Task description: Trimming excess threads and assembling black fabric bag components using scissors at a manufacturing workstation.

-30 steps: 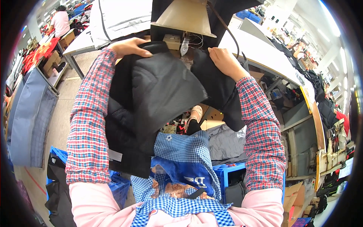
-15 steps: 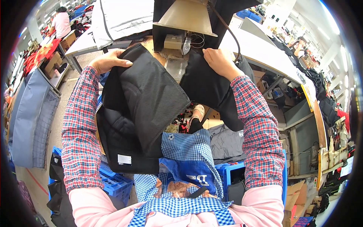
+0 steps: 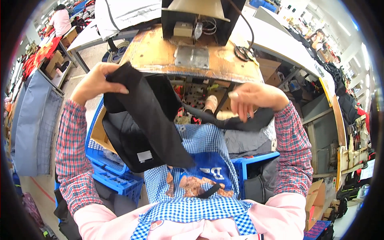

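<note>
The black piece [image 3: 154,118] at centre left looks like cloth, mostly matt, with a smooth white label [image 3: 145,156] whose material is unclear. Behind it, the bench [image 3: 146,50] has a worn wooden top, its surface scuffed and patchy, with a smooth, dully shining metal plate [image 3: 193,57] set there. Low in the frame, the checked apron [image 3: 204,136] is woven cloth with a smoother, slightly shiny blue panel [image 3: 210,160]. Plaid sleeves [image 3: 74,146] are soft, gathered cloth. Left of centre, the crate [image 3: 120,181] is blue plastic; at lower right, a box [image 3: 315,198] is matt brown cardboard.
</note>
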### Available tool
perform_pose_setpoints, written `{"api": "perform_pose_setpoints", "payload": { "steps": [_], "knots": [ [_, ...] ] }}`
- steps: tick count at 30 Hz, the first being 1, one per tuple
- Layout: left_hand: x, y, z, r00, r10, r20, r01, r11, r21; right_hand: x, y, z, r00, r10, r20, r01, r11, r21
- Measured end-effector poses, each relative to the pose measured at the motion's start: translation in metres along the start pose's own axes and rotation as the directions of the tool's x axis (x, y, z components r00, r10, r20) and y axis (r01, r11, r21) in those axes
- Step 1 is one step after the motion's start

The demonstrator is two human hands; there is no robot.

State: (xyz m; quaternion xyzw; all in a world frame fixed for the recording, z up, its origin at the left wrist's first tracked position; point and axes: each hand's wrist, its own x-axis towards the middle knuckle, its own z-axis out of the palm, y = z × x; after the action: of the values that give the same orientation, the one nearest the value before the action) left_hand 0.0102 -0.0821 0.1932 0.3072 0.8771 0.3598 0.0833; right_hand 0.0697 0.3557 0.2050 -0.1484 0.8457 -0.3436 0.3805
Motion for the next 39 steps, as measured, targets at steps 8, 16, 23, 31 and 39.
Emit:
{"api": "perform_pose_setpoints", "payload": {
  "steps": [8, 16, 23, 31, 39],
  "knots": [
    [-0.08, 0.071, 0.055, 0.93, 0.348, 0.118, -0.366, 0.906, 0.212, 0.095, 0.079, 0.108, 0.894, -0.432, -0.117, 0.393, 0.883, -0.259],
    [-0.1, 0.096, 0.055, 0.77, -0.077, 0.634, 0.149, 0.987, -0.061, 0.109, 0.071, 0.168, 0.895, -0.445, 0.026, 0.435, 0.858, -0.273],
    [-0.028, 0.074, 0.162, 0.791, 0.383, 0.477, -0.524, 0.827, 0.205, 0.041, 0.016, 0.15, 0.69, -0.709, -0.147, 0.663, 0.7, -0.265],
    [-0.013, 0.106, 0.18, 0.885, 0.351, 0.306, -0.408, 0.901, 0.148, -0.015, 0.079, 0.12, 0.839, -0.39, -0.381, 0.306, 0.915, -0.262],
    [0.048, 0.092, 0.203, 0.944, 0.321, 0.079, -0.306, 0.938, -0.16, 0.008, 0.162, 0.167, 0.964, -0.244, 0.102, 0.187, 0.902, 0.388]
  ]
}}
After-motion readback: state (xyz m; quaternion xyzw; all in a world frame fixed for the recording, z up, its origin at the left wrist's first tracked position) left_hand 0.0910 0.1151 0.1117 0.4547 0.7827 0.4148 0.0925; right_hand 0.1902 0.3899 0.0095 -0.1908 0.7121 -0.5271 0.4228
